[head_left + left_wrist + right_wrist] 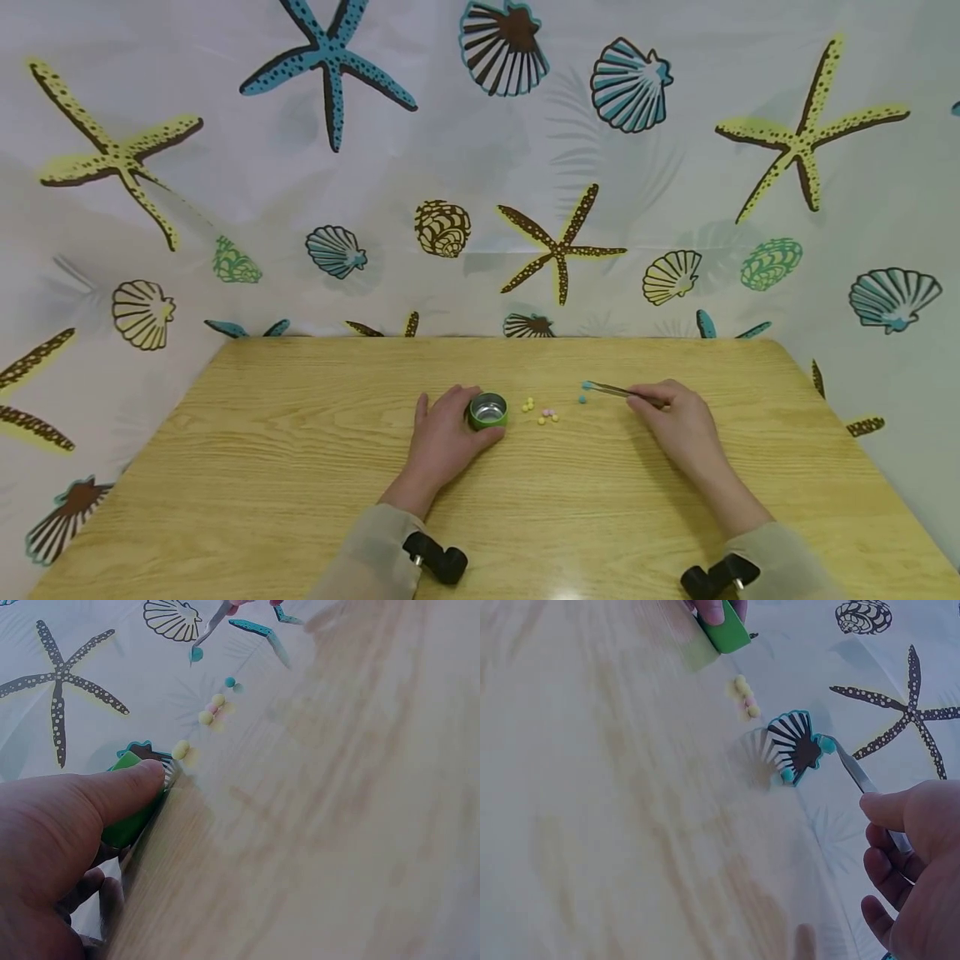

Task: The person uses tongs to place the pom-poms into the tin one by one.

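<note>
Right hand (684, 421) fingers pinch tweezers (618, 390) holding teal bead (587, 385); left hand (444, 433) fingers grip green tin (488, 411). Loose pinch could drop bead.

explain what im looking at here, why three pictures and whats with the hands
No machine here: a person works at a wooden table with bare hands and wears three cameras. The big picture comes from the head, looking down at both hands. The other two come from cameras on each wrist, so they look sideways along the table toward the seashell curtain.

The left hand grips a small green tin, open at the top. The right hand holds tweezers, whose tips pinch a blue bead. Another blue bead lies on the table, and a few yellow and pink beads lie beside the tin.
</note>
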Tool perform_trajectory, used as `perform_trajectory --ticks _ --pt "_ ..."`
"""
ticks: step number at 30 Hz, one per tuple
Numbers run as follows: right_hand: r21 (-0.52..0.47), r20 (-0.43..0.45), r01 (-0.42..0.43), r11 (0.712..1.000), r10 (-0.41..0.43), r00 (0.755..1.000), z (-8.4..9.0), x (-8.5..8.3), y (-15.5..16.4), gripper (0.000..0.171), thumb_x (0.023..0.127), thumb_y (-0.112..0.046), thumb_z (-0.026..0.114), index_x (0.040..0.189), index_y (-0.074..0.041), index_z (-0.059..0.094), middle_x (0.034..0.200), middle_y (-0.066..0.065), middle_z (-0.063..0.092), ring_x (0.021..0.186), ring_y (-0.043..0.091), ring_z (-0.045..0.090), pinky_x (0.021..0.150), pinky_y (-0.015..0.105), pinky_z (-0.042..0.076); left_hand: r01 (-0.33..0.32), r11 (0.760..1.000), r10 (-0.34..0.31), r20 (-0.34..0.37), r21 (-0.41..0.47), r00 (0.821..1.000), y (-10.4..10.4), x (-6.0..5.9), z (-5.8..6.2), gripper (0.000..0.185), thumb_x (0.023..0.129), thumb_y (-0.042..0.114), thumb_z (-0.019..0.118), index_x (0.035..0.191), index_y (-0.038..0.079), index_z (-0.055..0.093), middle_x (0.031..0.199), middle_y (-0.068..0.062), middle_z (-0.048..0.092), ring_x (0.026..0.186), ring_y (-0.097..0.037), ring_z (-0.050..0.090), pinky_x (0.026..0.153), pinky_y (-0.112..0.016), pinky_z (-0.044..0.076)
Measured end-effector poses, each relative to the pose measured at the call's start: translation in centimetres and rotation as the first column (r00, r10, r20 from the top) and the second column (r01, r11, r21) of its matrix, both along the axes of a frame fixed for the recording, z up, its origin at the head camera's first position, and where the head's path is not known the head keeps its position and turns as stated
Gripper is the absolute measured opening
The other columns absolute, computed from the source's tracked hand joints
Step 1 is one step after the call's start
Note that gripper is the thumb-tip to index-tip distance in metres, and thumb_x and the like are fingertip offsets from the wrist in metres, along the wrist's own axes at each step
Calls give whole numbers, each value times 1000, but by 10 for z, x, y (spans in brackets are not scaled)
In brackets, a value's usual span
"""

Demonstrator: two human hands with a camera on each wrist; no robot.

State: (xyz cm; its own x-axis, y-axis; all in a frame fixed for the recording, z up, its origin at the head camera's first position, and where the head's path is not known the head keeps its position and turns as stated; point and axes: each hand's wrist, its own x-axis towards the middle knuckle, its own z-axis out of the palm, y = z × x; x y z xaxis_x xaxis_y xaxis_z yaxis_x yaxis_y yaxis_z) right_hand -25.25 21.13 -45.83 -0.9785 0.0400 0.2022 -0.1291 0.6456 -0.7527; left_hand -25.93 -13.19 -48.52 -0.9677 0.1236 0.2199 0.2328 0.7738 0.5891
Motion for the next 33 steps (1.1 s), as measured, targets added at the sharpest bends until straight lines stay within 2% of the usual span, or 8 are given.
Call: perform_trajectory --ticks 5,14,19,28,33 --pt "-27 -6 -35 999 35 999 4 -1 -14 26 109 -23 75 128 -8 83 114 9 75 101 26 68 84 39 54 -3 1000 3 1 -1 1000 1 0 0 68 92 36 93 145 1 67 147 -18 68 152 -40 51 131 -70 11" --pt "-98 16 -83 992 85 996 11 -2 -41 25 110 -24 74 128 -10 83 115 7 74 102 24 67 80 37 51 -3 1000 3 -7 -4 1000 1 2 2 68 92 35 93 145 0 67 146 -19 69 152 -41 51 131 -71 11" --pt "-104 -6 -101 989 101 995 10 -5 -57 21 108 -21 75 124 -10 85 108 5 73 94 23 63 78 38 49 -1 1000 1 -6 -2 1000 1 3 1 68 92 35 93 144 0 67 146 -19 69 151 -41 51 131 -71 11" --pt "-90 -40 -136 987 133 990 9 -5 -82 18 106 -18 78 119 -10 86 103 2 72 91 21 63 78 37 50 2 1000 -2 -18 -9 1000 -1 1 -2 68 92 36 94 144 1 68 145 -18 70 151 -40 52 131 -71 12" --pt "-82 -14 -138 987 138 990 9 -2 -92 18 106 -18 79 120 -12 86 103 1 72 93 21 63 75 36 50 4 1000 -5 -12 -11 1000 -2 -1 -3 68 92 38 93 145 2 68 146 -18 69 152 -40 51 131 -70 12"
